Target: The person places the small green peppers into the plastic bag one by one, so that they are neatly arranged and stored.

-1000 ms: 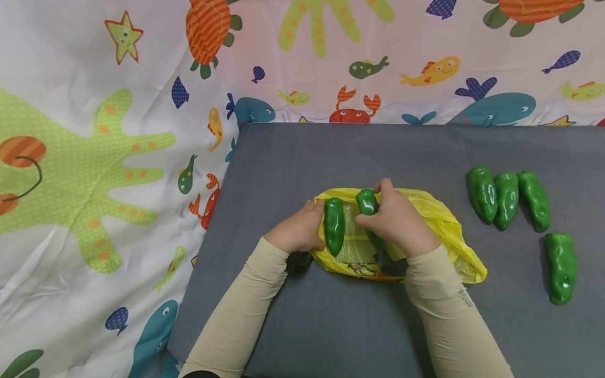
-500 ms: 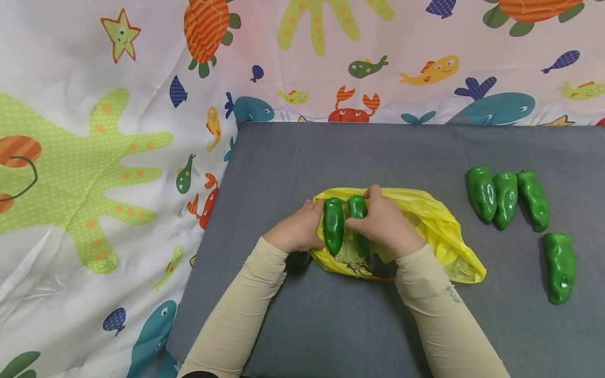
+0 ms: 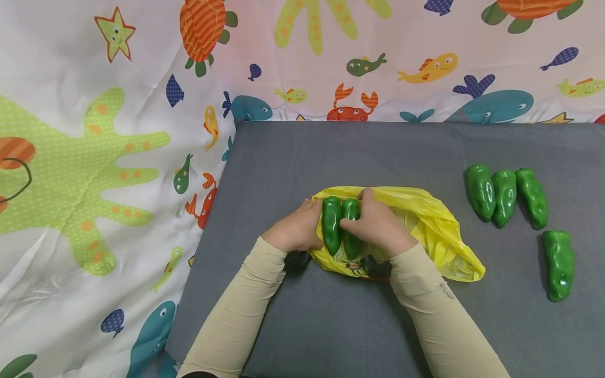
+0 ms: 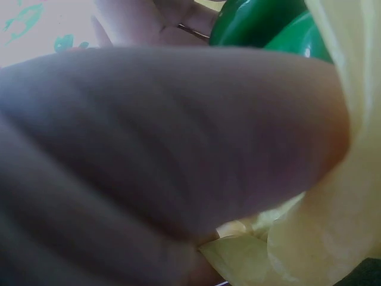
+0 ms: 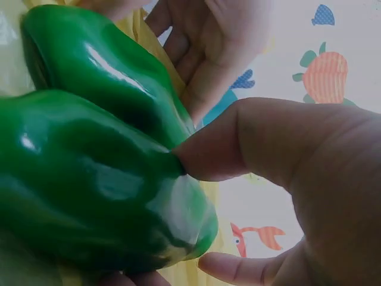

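Head view: right hand (image 3: pixel 378 224) grips pepper (image 3: pixel 351 210), left hand (image 3: pixel 301 227) yellow bag (image 3: pixel 437 223), its print (image 3: pixel 353 267) illegible.

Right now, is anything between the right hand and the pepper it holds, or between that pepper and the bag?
Nothing visible. The right hand grips the pepper directly, and that pepper is within the open mouth of the bag. Another pepper lies close on its left, not in between.

No legible text (sleeve mark (image 3: pixel 447 290) too small).

Sleeved arms (image 3: pixel 241 315) reach forward, left fingers (image 3: pixel 313 207) gripping, right fingers (image 3: pixel 366 195) curled, pinching
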{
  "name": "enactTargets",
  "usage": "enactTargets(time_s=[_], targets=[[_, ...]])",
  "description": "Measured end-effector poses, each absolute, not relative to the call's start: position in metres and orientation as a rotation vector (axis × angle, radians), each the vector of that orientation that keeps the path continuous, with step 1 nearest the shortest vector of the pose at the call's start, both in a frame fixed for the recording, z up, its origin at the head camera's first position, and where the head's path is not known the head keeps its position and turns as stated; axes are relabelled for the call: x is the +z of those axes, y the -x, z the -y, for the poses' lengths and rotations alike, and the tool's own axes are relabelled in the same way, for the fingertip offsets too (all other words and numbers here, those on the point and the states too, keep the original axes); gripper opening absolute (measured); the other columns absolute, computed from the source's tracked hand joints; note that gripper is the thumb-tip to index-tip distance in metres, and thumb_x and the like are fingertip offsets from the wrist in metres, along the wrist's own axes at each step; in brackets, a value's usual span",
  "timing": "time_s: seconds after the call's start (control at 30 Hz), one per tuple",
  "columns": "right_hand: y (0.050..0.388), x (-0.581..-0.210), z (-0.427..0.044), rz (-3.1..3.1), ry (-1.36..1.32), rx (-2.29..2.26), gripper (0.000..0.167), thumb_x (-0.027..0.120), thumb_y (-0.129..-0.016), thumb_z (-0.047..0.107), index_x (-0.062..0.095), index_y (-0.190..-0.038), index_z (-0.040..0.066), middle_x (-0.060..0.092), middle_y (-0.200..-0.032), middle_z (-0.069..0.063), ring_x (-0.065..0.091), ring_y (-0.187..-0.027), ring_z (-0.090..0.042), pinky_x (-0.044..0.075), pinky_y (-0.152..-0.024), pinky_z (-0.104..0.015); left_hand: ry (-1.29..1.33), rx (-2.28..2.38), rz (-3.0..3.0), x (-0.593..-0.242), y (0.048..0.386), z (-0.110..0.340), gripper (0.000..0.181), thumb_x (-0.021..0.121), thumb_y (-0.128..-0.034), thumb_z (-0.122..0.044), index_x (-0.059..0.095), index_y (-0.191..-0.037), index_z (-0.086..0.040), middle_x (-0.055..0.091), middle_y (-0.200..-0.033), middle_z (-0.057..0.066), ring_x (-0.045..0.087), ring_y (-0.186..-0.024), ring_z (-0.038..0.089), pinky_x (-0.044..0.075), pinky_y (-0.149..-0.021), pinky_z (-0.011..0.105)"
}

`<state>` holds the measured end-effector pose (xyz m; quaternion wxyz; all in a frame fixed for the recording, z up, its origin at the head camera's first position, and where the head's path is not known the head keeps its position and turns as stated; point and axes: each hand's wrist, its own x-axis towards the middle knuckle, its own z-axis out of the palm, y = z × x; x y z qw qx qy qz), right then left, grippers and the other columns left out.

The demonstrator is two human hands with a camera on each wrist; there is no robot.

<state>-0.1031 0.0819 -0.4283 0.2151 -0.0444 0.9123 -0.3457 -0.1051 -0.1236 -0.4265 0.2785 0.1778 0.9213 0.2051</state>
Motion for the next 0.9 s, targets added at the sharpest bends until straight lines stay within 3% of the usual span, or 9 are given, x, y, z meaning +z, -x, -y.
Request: enactTargets(time_s=[0.67, 0.9], targets=[[0.104, -0.426, -0.083, -2.506, 0.18, -0.979, 0.076, 0.067, -0.097, 0.036, 0.033, -0.152, -0.004, 0.068, -0.116, -0.024, 0.067, -0.097, -0.033, 0.055, -0.089, -0.047, -0.473, 0.518, -2.466, -0.428, 0.105, 0.124, 0.109, 0.079, -0.0846, -0.011, 0.009, -0.165, 0.007, 0.017, -0.171, 0.027, 0.012, -0.16, 0.04, 0.024, -0.127, 0.042], [0.101, -0.415, -0.091, -2.495, 0.186, -0.97, 0.075, 0.066, -0.098, 0.032, 0.032, -0.155, -0.003, 0.064, -0.095, -0.015, 0.061, -0.083, -0.028, 0.052, -0.073, -0.04, -0.484, 0.531, -2.472, -0.429, 0.105, 0.124, 0.109, 0.08, -0.0833, -0.01, 0.01, -0.165, 0.009, 0.019, -0.17, 0.028, 0.014, -0.16, 0.041, 0.024, -0.127, 0.042]])
